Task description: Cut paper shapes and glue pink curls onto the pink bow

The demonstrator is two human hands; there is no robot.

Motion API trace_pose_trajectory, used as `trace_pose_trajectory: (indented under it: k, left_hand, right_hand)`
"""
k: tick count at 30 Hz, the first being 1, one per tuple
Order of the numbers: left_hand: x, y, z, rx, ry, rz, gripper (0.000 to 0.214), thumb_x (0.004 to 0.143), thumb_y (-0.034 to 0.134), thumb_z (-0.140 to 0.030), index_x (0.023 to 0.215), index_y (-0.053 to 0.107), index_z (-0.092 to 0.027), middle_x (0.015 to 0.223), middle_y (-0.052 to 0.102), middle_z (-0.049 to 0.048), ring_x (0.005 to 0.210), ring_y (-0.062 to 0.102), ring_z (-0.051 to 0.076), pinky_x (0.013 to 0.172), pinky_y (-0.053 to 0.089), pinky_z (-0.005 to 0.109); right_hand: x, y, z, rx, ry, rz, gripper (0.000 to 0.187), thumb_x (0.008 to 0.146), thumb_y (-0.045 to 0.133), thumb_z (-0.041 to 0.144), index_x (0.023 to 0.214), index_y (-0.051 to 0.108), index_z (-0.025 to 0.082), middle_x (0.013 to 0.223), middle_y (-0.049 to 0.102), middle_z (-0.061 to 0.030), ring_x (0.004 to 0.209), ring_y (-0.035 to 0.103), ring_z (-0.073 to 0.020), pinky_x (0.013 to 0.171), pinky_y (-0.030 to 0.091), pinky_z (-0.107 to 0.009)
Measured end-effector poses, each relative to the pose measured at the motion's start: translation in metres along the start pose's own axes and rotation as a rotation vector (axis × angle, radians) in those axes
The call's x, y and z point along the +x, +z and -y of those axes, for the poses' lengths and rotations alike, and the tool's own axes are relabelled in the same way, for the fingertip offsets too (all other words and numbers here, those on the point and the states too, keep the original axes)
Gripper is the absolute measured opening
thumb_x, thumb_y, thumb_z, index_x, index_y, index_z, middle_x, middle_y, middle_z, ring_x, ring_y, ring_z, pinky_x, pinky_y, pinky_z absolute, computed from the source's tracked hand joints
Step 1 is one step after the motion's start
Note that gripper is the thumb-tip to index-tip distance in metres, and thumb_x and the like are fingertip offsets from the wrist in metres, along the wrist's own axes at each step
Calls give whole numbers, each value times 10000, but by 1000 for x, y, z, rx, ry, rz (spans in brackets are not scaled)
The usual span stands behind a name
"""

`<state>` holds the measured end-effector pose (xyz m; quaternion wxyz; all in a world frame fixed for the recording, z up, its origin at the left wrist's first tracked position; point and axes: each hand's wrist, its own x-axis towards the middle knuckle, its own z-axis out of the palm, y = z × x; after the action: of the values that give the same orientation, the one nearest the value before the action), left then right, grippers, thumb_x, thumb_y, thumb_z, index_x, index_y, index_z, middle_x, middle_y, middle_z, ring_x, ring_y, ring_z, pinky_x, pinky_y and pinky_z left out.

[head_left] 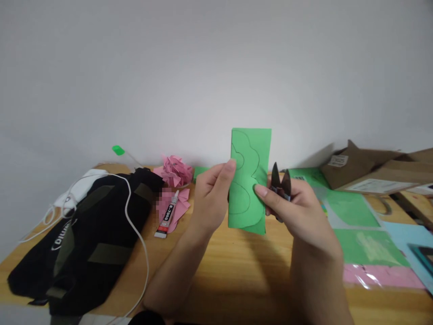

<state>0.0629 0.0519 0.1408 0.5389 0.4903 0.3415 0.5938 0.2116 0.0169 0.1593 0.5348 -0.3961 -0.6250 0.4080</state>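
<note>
Held upright above the table is a folded green paper point(245, 176) with curved pencil outlines drawn on it. Its lower edge is cut in a curve, and another green layer shows behind at the bottom right. My left hand point(213, 192) pinches the paper's left edge, thumb in front. My right hand point(301, 207) has its thumb on the paper's right edge and also holds a small pair of scissors point(280, 183). The dark scissor blades point up and stand apart, to the right of the paper. The scissor handles are mostly hidden in my right hand.
On the wooden table point(243, 280), a black bag point(111, 243) and white cable point(128, 212) lie at left. A glue tube point(168, 214) rests on pink paper scraps point(182, 205) near a pink paper flower point(176, 170). Cardboard point(375, 169) and green sheets point(368, 246) are at right.
</note>
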Motion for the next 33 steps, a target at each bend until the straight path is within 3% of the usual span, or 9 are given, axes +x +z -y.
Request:
trace_pose_trajectory:
  k: [6,10,13,20,25,33]
  left_hand:
    - [-8,-2,-15,156,246,36,478,970,536,-434,591,385,-186,542,298,-52,480,267,77,457,251,249]
    - [-15,-3,-22,363,469,-2,377,988,516,-279,627,502,-173,558,366,-46,517,334,76,507,294,245]
    - [-18,-4,-24,421,532,-29,268,963,544,-219,702,593,-177,578,430,-42,538,391,77,518,324,231]
    - [-19,-5,-25,397,533,-28,257,944,580,-241,696,598,-178,562,429,-47,511,384,75,485,324,225]
    - [-16,-6,-22,329,452,-1,286,955,579,-257,681,580,-176,569,395,-49,516,370,66,483,304,220]
    - [-16,-3,-20,268,252,29,315,933,611,-371,683,613,-178,572,410,-37,516,342,84,475,288,236]
  right_hand:
    - [3,-8,-4,-6,-69,80,398,889,696,259,542,518,180,484,470,60,440,391,-58,412,284,-180]
    - [3,-9,-5,-2,-80,140,449,908,692,323,529,503,178,471,463,53,439,368,-63,399,261,-189]
    - [2,-11,-8,-34,-112,159,459,918,686,323,527,492,181,461,463,55,435,379,-66,400,273,-195]
    - [-4,-18,-10,-163,-168,186,445,923,683,297,536,495,185,464,397,68,442,364,-69,416,263,-223]
    - [-5,-17,-5,-163,-159,219,487,918,679,293,518,423,185,458,313,82,421,302,-63,392,219,-224]
    - [-7,-7,1,-124,-164,74,423,896,666,198,552,420,196,511,325,72,456,257,-77,398,191,-234]
